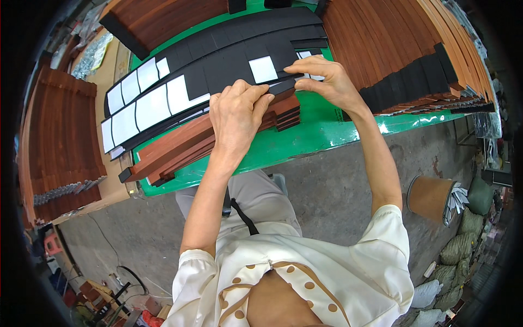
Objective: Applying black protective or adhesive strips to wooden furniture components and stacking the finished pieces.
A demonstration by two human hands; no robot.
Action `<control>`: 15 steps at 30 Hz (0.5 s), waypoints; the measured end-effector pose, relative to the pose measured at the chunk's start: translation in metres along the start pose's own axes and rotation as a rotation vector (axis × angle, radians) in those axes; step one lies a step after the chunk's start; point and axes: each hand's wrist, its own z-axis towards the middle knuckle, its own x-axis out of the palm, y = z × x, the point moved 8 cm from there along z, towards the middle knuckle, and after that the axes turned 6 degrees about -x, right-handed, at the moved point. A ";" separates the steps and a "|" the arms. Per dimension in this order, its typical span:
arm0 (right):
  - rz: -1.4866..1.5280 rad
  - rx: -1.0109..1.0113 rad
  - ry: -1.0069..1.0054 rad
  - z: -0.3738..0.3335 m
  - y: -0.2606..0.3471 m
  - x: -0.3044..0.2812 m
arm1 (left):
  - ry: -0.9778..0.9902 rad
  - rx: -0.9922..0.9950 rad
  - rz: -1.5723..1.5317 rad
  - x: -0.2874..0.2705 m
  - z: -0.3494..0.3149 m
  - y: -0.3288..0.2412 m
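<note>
A reddish-brown wooden strip [182,138] lies nearest me on a small stack of similar strips, its right end covered by a black piece [283,86]. My left hand [236,114] is closed over this strip, thumb and forefinger pinched beside the black piece. At the end of that piece is my right hand [328,82], thumb touching it and forefinger curled over its far side. Just beyond both hands lie rows of flat black patches [223,73]. Several show white faces, among them a white square [263,70] between my hands.
Tall stacks of wooden slats stand on the left [62,136] and right [381,43], with another bundle [163,19] at the back. A glossy green sheet [321,122] covers the table. On the concrete floor, right, is a brown drum [429,196] holding offcuts; sacks [456,248] lie nearby.
</note>
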 end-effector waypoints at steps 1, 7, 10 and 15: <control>0.042 0.013 -0.080 -0.003 -0.003 -0.005 | 0.001 0.000 -0.001 0.000 0.000 0.000; 0.033 0.098 -0.009 -0.008 -0.007 0.001 | -0.004 -0.005 -0.004 -0.001 -0.001 0.000; 0.033 0.063 -0.027 -0.009 -0.006 0.000 | 0.001 0.018 -0.003 0.000 -0.001 -0.002; 0.130 0.120 -0.050 -0.011 -0.009 0.002 | 0.003 0.015 0.008 0.000 -0.001 -0.001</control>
